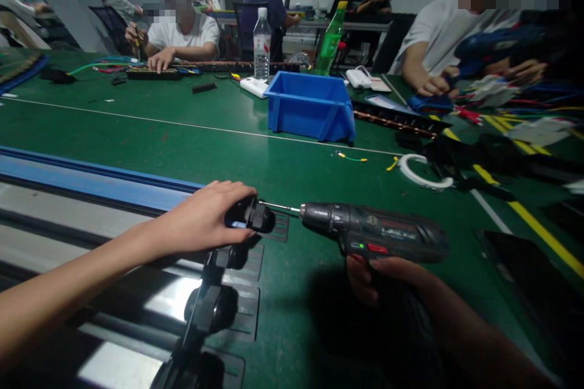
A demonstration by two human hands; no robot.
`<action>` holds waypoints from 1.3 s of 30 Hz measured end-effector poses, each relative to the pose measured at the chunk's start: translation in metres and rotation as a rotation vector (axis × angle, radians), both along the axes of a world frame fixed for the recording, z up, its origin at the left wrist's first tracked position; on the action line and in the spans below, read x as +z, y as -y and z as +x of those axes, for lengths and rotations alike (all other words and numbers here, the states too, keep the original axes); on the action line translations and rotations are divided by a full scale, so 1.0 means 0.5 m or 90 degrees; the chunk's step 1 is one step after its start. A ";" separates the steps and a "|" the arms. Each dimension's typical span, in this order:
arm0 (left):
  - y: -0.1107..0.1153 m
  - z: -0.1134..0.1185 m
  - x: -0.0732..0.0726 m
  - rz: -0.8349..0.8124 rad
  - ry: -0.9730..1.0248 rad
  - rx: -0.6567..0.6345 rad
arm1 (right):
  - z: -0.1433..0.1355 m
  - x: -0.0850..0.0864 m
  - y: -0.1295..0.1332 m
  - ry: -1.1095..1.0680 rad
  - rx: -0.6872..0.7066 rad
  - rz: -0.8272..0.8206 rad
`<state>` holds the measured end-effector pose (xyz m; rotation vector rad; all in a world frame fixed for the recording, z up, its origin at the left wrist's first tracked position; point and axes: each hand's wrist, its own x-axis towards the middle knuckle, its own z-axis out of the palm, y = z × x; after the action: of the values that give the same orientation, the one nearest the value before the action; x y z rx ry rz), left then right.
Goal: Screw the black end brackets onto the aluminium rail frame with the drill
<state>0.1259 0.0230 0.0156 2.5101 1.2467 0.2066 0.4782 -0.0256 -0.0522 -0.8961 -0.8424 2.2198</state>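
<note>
A black cordless drill (378, 232) lies level across the middle right, its handle wrapped by my right hand (387, 279). Its long thin bit (280, 207) points left and reaches the black end fitting (258, 217) of the nearest metal profile. Around that fitting, my left hand (214, 216) is curled, with fingers on top and thumb below. Long silver and blue profiles (91, 182) extend to the left under my left forearm. More black end fittings (212, 307) line their right ends, beside slotted black tabs (244, 313).
Beyond the hands, a blue bin (310, 106) stands on the green table (182, 146), near a water bottle (261, 45) and a green bottle (331, 39). A white ring (424, 171) and cables lie right. Other people work across the table.
</note>
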 end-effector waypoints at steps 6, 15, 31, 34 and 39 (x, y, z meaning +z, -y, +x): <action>-0.001 -0.001 -0.001 -0.002 -0.005 0.000 | -0.001 0.007 -0.005 0.000 0.043 -0.035; 0.000 0.000 -0.001 0.004 -0.004 -0.001 | -0.001 0.007 -0.001 -0.007 0.006 -0.041; 0.000 -0.001 -0.001 0.011 -0.012 -0.003 | 0.002 0.000 0.002 -0.007 -0.033 -0.073; 0.000 -0.001 -0.001 0.009 -0.008 -0.005 | 0.001 0.002 0.004 0.002 -0.050 -0.068; 0.000 -0.001 -0.001 0.004 -0.006 -0.002 | -0.003 0.015 0.008 -0.006 -0.047 -0.066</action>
<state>0.1256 0.0230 0.0151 2.5206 1.2466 0.1988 0.4766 -0.0295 -0.0447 -0.9489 -0.6842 2.2178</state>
